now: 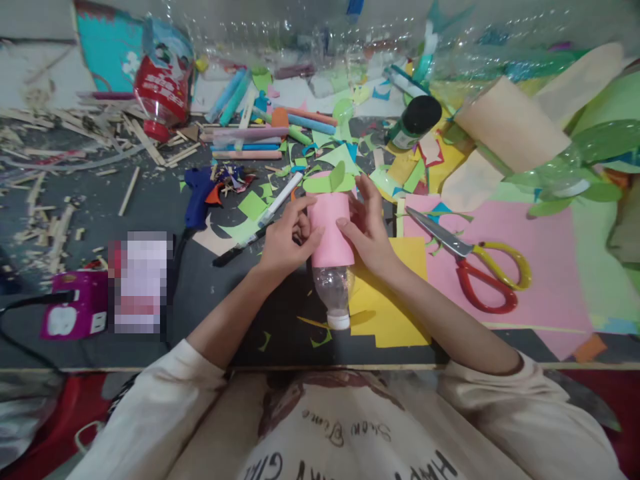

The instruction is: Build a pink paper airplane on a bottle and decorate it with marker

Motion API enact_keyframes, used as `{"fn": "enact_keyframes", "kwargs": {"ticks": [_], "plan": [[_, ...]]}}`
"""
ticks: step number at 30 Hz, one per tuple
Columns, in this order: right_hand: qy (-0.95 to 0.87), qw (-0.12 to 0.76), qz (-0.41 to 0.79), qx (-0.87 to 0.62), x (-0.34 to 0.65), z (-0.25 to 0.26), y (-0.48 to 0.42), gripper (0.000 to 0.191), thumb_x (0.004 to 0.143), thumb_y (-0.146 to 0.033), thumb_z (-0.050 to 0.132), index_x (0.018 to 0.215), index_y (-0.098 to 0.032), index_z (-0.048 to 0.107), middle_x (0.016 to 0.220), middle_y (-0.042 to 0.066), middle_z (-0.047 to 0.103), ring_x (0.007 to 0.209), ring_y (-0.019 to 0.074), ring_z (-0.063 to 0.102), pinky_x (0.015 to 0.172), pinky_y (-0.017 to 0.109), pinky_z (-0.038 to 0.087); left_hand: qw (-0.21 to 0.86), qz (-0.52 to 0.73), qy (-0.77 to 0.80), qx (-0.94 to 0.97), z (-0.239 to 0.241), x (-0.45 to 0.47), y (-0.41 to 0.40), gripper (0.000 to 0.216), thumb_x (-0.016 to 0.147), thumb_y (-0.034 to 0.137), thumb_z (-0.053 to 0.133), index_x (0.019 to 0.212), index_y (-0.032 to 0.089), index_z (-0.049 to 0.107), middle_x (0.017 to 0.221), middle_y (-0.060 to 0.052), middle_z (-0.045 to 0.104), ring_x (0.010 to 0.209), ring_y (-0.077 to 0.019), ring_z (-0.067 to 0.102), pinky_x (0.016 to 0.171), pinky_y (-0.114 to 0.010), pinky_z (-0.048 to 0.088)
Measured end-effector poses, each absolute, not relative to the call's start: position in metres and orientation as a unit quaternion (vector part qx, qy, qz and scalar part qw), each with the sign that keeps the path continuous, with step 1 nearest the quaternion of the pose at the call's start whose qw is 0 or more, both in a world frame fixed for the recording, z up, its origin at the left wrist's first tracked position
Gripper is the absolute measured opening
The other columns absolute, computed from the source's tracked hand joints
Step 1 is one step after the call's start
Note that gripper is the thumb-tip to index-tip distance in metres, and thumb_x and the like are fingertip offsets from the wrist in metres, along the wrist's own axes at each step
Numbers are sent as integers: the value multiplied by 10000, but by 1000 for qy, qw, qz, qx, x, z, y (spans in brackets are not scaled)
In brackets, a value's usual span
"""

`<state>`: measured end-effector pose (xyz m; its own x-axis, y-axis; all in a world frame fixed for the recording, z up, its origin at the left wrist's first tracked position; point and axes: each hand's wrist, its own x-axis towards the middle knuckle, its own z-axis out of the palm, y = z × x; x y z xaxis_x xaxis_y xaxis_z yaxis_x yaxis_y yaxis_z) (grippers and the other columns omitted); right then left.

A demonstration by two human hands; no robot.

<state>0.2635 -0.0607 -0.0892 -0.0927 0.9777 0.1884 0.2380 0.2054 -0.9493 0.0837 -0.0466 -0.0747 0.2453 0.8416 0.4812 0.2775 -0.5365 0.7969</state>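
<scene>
A clear plastic bottle [334, 287] lies with its white cap toward me. Pink paper [330, 233] is wrapped around its body, and green paper leaves [330, 181] stick out at the far end. My left hand [287, 237] grips the wrapped bottle from the left, thumb on the pink paper. From the other side my right hand [371, 230] holds it too, with the thumb on top and the fingers curved behind. Yellow paper [400, 313] lies beside the bottle on the right. A black-and-white pen [265, 223] rests left of my left hand.
Scissors [467, 257] with red and yellow handles lie on pink sheets [540, 267] at right. At left are a blue glue gun [197, 197], a purple box [75, 307] and a blurred-out phone-like object [143, 283]. Paper scraps, markers, wood sticks and a red-labelled bottle [164, 80] cover the back.
</scene>
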Motion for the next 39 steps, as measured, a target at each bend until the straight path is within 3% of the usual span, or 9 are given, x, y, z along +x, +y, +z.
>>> {"fn": "enact_keyframes", "kwargs": {"ticks": [4,8,12,15,17,35,39], "plan": [[-627,439,419,-489,261,-82,-72,843,925,-682,480,1587,-366,65,1718,84,119,1532,301,329,1240,552,325,299,496,390,716,-72,88,-55,159,884,262,646,980,234,521,573,128,461,436,-31,446,443,-121,359],[-643,435,414,-475,258,-84,-81,803,947,-655,460,1589,-372,71,1686,110,204,1516,295,360,1215,559,367,156,511,403,743,-66,86,-54,116,864,244,681,870,231,566,555,112,464,456,-51,433,491,-178,375],[-698,424,343,-464,261,-85,-79,690,971,-616,439,1580,-387,206,1682,74,213,1557,298,270,1218,564,358,-4,481,419,770,-68,78,-45,175,910,405,648,960,244,698,918,-37,667,847,-193,636,777,-352,498],[-727,411,294,-465,265,-85,-76,596,992,-594,398,1547,-391,319,1689,41,191,1575,304,216,1241,592,305,-6,447,431,784,-71,73,-42,257,937,456,602,1059,277,741,1188,-82,649,1071,-264,630,932,-438,472],[-737,401,283,-465,267,-86,-76,575,997,-600,375,1530,-384,358,1693,30,175,1572,301,223,1254,594,279,2,437,431,789,-72,72,-42,265,940,456,597,1078,289,750,1247,-83,636,1121,-280,618,972,-457,451],[-743,376,301,-465,265,-80,-79,611,991,-633,336,1492,-295,428,1685,98,206,1576,317,203,1265,610,213,-13,413,429,803,-72,72,-42,271,977,419,533,1057,315,769,1172,-64,700,1066,-248,630,937,-436,429],[-749,374,288,-465,265,-78,-79,618,992,-643,316,1505,-308,398,1672,100,241,1574,314,210,1261,625,212,-22,402,425,811,-72,73,-42,342,1006,477,458,1114,274,711,1083,-55,739,1012,-227,662,905,-414,458]]}}
